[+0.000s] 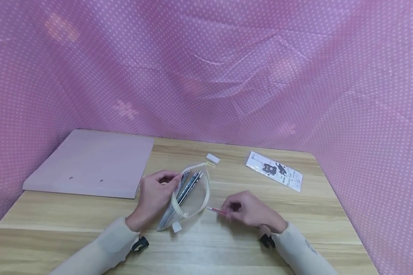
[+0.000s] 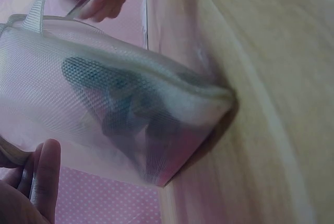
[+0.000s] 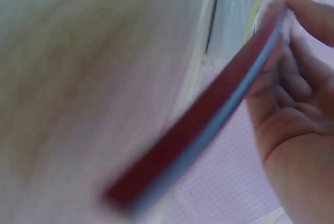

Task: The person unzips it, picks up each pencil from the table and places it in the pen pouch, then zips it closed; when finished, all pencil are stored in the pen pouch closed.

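Note:
A see-through mesh zip pouch (image 1: 200, 194) stands gaping on the table, several pens or pencils (image 1: 191, 187) leaning inside it. At its left rim, my left hand (image 1: 154, 195) pinches the edge between thumb and fingers. Dark shapes show blurred through the mesh pouch (image 2: 36, 72) in the left wrist view. My right hand (image 1: 250, 211) is just right of the pouch and pinches a slim red pencil (image 1: 217, 211), one end pointing at the opening. Close up in the right wrist view, the pencil (image 3: 209, 117) is dark red with a pale stripe, somewhat blurred.
A flat pale pink folder (image 1: 93, 164) lies at the left. Behind the pouch is a small white eraser (image 1: 212, 158). A packaged ruler set (image 1: 275, 170) with black cat drawings lies at the back right. Pink dotted cloth (image 1: 227, 88) surrounds the wooden table (image 1: 220, 252).

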`<state>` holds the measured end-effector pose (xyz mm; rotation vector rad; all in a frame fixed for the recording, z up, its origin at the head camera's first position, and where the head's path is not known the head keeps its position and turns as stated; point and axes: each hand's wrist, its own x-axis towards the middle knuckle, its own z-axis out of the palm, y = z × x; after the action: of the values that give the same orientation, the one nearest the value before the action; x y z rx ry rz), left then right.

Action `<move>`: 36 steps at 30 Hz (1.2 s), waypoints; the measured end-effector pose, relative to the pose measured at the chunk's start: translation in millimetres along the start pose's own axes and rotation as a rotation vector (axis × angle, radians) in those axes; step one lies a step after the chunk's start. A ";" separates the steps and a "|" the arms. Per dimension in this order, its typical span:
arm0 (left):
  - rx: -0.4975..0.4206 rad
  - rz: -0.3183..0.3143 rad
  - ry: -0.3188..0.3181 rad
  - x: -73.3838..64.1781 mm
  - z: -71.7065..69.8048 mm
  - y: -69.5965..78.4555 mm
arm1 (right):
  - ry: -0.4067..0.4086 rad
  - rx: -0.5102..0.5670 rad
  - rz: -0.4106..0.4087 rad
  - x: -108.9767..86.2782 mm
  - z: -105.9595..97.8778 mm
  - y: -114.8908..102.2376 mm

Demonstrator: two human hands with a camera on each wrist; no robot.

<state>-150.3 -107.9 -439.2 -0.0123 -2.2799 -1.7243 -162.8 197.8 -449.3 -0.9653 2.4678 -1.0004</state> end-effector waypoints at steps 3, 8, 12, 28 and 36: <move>0.004 0.002 0.002 -0.2 -0.1 0.2 | 0.115 0.180 0.043 3.0 -3.0 -0.6; 0.011 0.005 0.007 0.0 0.0 -0.3 | 0.321 0.544 -0.026 12.0 -4.9 3.1; 0.017 0.006 0.012 0.1 0.2 -0.7 | 0.437 0.890 -0.091 22.5 -3.4 4.8; -0.003 -0.011 0.005 -0.7 0.6 2.2 | 0.825 1.234 0.090 67.0 13.3 -16.5; -0.002 -0.010 0.013 -0.8 0.2 2.2 | 0.798 1.159 0.165 80.8 25.5 -23.0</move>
<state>-149.2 -107.0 -437.3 0.0096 -2.2724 -1.7270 -197.8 117.4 -453.6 0.0602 1.7202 -2.6106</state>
